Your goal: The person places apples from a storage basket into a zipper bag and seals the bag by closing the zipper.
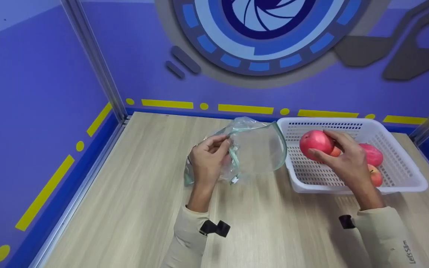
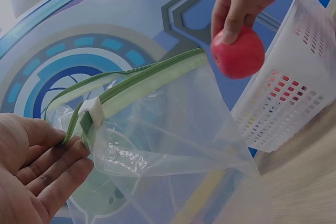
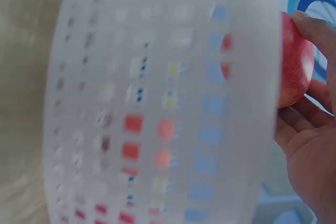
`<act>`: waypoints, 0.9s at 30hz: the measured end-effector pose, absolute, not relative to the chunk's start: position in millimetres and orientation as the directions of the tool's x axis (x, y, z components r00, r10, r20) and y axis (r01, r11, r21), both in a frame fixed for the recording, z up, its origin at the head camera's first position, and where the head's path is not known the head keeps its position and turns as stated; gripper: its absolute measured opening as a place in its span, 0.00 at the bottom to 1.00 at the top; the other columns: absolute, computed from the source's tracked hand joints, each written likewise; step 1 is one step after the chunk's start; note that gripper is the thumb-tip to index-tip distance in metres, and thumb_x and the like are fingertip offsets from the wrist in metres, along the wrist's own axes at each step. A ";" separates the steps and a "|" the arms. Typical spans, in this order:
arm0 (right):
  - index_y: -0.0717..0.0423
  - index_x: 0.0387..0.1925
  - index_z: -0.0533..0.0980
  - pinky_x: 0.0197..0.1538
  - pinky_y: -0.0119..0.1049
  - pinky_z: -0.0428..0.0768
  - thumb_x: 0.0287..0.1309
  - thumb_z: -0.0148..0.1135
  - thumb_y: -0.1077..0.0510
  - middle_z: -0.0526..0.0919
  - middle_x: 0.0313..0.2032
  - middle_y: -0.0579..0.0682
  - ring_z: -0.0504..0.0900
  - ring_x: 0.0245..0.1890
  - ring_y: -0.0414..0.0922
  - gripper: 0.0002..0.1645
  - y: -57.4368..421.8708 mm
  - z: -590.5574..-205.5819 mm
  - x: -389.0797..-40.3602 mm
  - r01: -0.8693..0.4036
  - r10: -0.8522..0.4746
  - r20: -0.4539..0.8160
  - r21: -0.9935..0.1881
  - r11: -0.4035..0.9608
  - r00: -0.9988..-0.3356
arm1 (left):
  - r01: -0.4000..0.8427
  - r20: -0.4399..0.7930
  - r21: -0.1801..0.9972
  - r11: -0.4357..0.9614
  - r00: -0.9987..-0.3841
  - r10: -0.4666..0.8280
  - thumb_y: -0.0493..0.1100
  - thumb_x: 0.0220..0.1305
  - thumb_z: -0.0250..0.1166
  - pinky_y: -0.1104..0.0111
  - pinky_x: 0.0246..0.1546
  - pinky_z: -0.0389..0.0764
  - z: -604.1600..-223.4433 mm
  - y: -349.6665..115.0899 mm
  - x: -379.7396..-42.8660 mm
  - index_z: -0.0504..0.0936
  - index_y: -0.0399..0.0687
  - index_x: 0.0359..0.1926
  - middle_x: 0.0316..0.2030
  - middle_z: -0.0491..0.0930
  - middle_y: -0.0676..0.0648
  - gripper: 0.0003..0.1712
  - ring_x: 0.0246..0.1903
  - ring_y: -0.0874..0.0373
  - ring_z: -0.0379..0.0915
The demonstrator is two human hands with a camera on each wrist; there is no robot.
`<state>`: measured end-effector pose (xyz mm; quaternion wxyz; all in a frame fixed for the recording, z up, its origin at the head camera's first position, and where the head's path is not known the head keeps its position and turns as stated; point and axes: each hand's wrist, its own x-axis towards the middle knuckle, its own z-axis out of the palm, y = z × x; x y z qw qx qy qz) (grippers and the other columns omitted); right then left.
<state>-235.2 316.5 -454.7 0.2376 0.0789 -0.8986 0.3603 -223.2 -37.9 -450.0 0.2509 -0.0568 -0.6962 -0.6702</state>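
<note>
A clear zip bag (image 1: 257, 149) with a green zip edge and a white slider lies on the table, its mouth spread apart. My left hand (image 1: 210, 154) pinches the green edge between thumb and fingers; the left wrist view shows the slider (image 2: 93, 112) close to those fingertips. Above the left part of a white basket (image 1: 404, 178), my right hand (image 1: 345, 160) grips a red apple (image 1: 315, 144). In the right wrist view the basket's wall partly hides this apple (image 3: 295, 61). Other red fruit, including an apple (image 1: 375, 175), lies in the basket, partly covered by the right hand.
The basket stands at the right of the wooden table (image 1: 132, 208), its left rim next to the bag. Purple printed walls (image 1: 147, 74) rise behind and at the left, with a metal post (image 1: 95, 56) in the left corner.
</note>
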 end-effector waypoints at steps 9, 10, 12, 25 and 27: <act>0.55 0.69 0.78 0.57 0.16 0.71 0.53 0.85 0.56 0.80 0.63 0.55 0.78 0.58 0.47 0.42 291.0 -435.9 -227.5 -0.440 -0.030 0.578 -0.585 0.681 -0.815 | 0.430 0.438 0.898 0.089 -0.863 -0.252 0.38 0.67 0.76 0.71 0.33 0.87 -451.4 -37.6 -223.4 0.92 0.41 0.45 0.37 0.90 0.48 0.07 0.33 0.56 0.87; 0.55 0.69 0.78 0.57 0.16 0.72 0.53 0.85 0.57 0.81 0.63 0.54 0.77 0.58 0.46 0.42 288.2 -433.6 -226.4 -0.452 -0.034 0.588 -0.583 0.675 -0.808 | 0.431 0.438 0.898 0.084 -0.864 -0.250 0.37 0.67 0.75 0.71 0.33 0.87 -451.5 -37.4 -223.6 0.92 0.40 0.45 0.37 0.90 0.48 0.07 0.33 0.56 0.87; 0.54 0.69 0.78 0.58 0.18 0.73 0.52 0.85 0.60 0.81 0.63 0.54 0.77 0.58 0.42 0.42 282.8 -429.7 -224.3 -0.475 -0.038 0.606 -0.581 0.661 -0.795 | 0.432 0.436 0.899 0.074 -0.866 -0.247 0.36 0.67 0.75 0.71 0.33 0.87 -451.4 -37.1 -223.5 0.92 0.39 0.45 0.36 0.90 0.48 0.07 0.33 0.56 0.87; 0.56 0.69 0.78 0.59 0.20 0.76 0.49 0.85 0.65 0.81 0.64 0.52 0.77 0.60 0.38 0.44 258.0 -415.5 -212.7 -0.537 -0.045 0.622 -0.636 0.554 -0.782 | 0.427 0.434 0.900 0.080 -0.869 -0.237 0.36 0.67 0.75 0.72 0.33 0.86 -453.8 -35.4 -224.9 0.92 0.39 0.45 0.36 0.90 0.48 0.07 0.33 0.56 0.87; 0.55 0.70 0.78 0.59 0.21 0.76 0.50 0.85 0.66 0.80 0.65 0.52 0.77 0.61 0.39 0.44 255.3 -416.1 -211.7 -0.542 -0.058 0.615 -0.642 0.542 -0.787 | 0.427 0.434 0.900 0.083 -0.869 -0.238 0.37 0.67 0.75 0.72 0.33 0.86 -453.5 -35.3 -224.7 0.92 0.40 0.45 0.37 0.90 0.48 0.08 0.33 0.56 0.87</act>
